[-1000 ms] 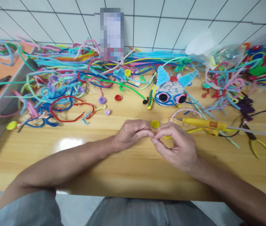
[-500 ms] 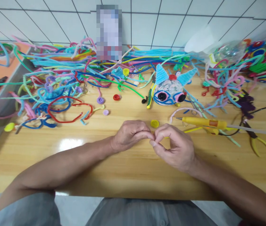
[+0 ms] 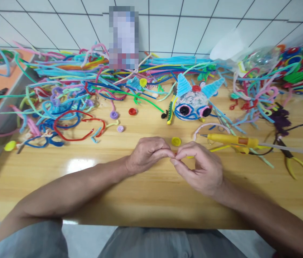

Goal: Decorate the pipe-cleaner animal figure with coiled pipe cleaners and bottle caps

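My left hand (image 3: 151,154) and my right hand (image 3: 201,168) meet above the table, fingertips touching. Both are closed in a pinch on a small red piece (image 3: 175,154), probably pipe cleaner, mostly hidden by the fingers. Just beyond the fingertips lies a yellow coiled disc (image 3: 176,141). Farther back sits a round silvery head (image 3: 193,98) with light-blue pipe-cleaner ears, blue-rimmed dark eyes and a red coil on top. To its left, a green and yellow strip (image 3: 170,111) touches the table beside a small black coil (image 3: 164,115).
A yellow glue gun (image 3: 229,139) lies right of my hands, with yellow-handled pliers (image 3: 291,159) beyond it. Tangled pipe cleaners (image 3: 68,104) cover the back left. Red (image 3: 132,111) and purple (image 3: 114,114) coils lie nearer the middle. A pixelated upright object (image 3: 124,37) stands by the tiled wall.
Both hands stay almost in place, still pinched together. A speck of red now shows between the fingertips, and the right hand has shifted very slightly.
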Demonstrator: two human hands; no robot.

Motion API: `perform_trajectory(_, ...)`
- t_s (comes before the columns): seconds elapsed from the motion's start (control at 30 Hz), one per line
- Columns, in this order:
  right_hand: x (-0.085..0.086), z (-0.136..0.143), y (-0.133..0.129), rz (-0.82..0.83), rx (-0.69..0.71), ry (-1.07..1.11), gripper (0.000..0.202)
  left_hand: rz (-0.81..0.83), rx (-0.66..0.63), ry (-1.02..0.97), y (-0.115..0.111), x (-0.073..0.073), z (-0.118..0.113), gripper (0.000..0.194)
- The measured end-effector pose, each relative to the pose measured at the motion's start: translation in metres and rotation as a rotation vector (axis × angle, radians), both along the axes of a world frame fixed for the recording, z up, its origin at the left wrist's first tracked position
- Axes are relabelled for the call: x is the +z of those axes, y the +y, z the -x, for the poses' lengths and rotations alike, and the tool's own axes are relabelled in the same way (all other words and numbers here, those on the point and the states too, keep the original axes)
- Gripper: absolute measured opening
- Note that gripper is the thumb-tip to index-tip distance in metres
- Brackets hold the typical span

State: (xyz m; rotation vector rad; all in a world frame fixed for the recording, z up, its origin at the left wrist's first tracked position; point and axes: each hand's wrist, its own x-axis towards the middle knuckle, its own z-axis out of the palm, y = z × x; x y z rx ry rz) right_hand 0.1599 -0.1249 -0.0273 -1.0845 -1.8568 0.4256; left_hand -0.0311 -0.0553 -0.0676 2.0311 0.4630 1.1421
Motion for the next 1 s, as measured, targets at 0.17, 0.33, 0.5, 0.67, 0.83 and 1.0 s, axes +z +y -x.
perform_trajectory(0.17,-0.0008,-0.0001,0.0003,0.011,-0.016,0.005,0.021,-0.018,0.011,0.000,-0.0012,0.0002,0.0004,0.028)
perform_trajectory(0.33,-0.0032,0.0012,-0.0016,0.031,0.013,0.027,0.022,-0.031,-0.029,-0.020,-0.0018,-0.0001,0.0001,0.027)
perform_trajectory(0.5,-0.0049,0.0007,-0.0037,0.031,0.046,0.049,0.022,-0.024,-0.047,-0.028,-0.0021,0.0013,0.0008,0.030)
perform_trajectory(0.67,-0.0073,-0.0006,-0.0044,0.036,0.046,0.097,0.021,0.002,-0.034,-0.033,-0.0024,0.0007,0.0013,0.031)
perform_trajectory(0.83,-0.0051,-0.0013,-0.0040,0.025,0.036,0.093,0.023,0.011,-0.028,-0.024,-0.0016,-0.0021,0.0012,0.029)
perform_trajectory(1.0,-0.0030,-0.0016,-0.0037,-0.033,0.040,-0.031,0.024,0.017,-0.048,-0.028,-0.0018,-0.0008,0.0007,0.033)
